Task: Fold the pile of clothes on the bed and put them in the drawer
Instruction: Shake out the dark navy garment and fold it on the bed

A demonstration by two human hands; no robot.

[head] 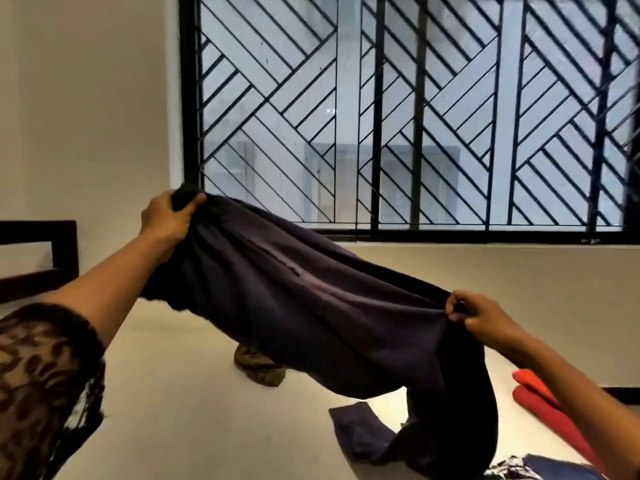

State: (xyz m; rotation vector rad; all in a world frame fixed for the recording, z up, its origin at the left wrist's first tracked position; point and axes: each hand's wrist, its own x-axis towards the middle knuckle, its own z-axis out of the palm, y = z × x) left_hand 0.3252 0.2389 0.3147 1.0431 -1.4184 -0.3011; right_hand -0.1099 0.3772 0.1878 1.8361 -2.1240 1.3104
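Observation:
A dark purple garment (304, 306) hangs stretched in the air between my two hands above the pale bed (173, 393). My left hand (166, 216) grips one bunched end, raised high near the window frame. My right hand (481, 315) pinches the other end, lower and to the right. Below my right hand the cloth drops down, and its tail lies crumpled on the bed. A small brown garment (258, 368) sits on the bed behind the hanging cloth, partly hidden by it.
A folded red garment (533, 393) lies on the bed at the right, with blue and patterned clothes (540, 469) at the bottom right. A barred window (415, 116) fills the wall ahead. A dark wooden headboard (38, 258) stands at the left.

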